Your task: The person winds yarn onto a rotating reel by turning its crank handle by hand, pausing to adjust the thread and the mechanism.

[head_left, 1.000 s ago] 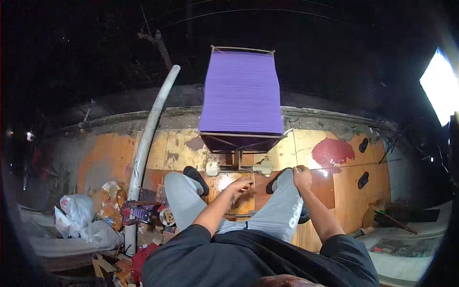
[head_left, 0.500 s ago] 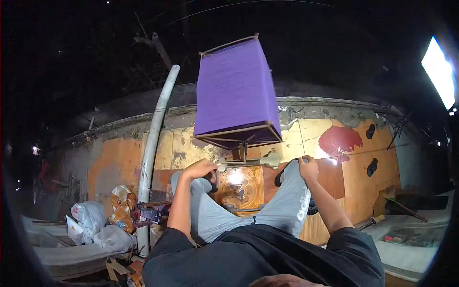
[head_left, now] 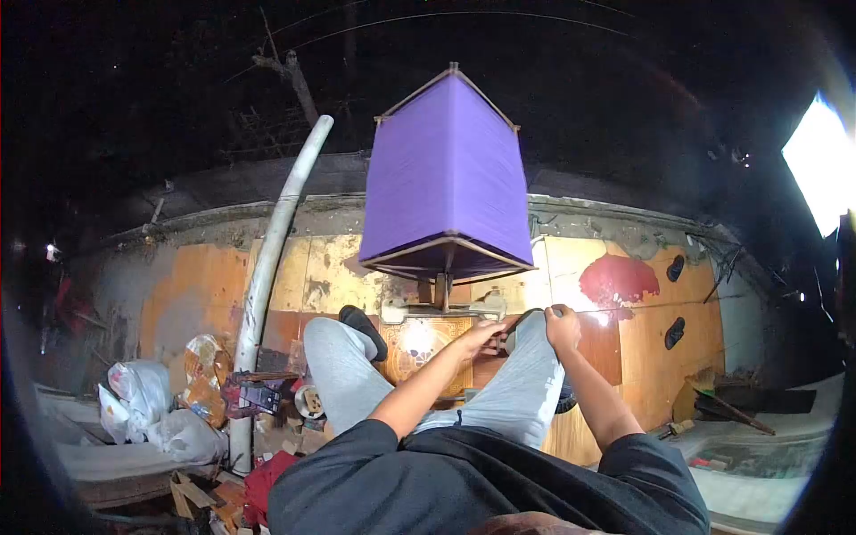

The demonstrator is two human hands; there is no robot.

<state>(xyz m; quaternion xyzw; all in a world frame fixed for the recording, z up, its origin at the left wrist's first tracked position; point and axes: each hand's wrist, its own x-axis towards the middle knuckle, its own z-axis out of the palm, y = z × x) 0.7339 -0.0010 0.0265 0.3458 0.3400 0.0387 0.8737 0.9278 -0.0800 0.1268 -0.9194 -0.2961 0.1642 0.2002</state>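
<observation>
In front of me stands a large four-sided reel (head_left: 446, 169), its wooden frame wrapped in purple thread-like material. One corner edge of it faces me. Under the reel is a low stand with a crossbar (head_left: 441, 310). My left hand (head_left: 481, 339) reaches across to the inner side of my right knee, below the stand's right end, with its fingers stretched out. On top of that knee rests my right hand (head_left: 562, 328), its fingers curled together. Any thread between the fingers is too thin to see.
A pale pole (head_left: 281, 223) leans at the left, near white plastic bags (head_left: 147, 397) and an orange-brown bag (head_left: 207, 379). Black sandals (head_left: 675, 333) lie on the patched board floor (head_left: 660, 374) at right. A bright lamp (head_left: 816, 165) shines from the far right.
My left hand has moved right, from beside my left knee to my right knee. The purple reel has turned, bringing a corner edge toward me. My right hand stays at the knee.
</observation>
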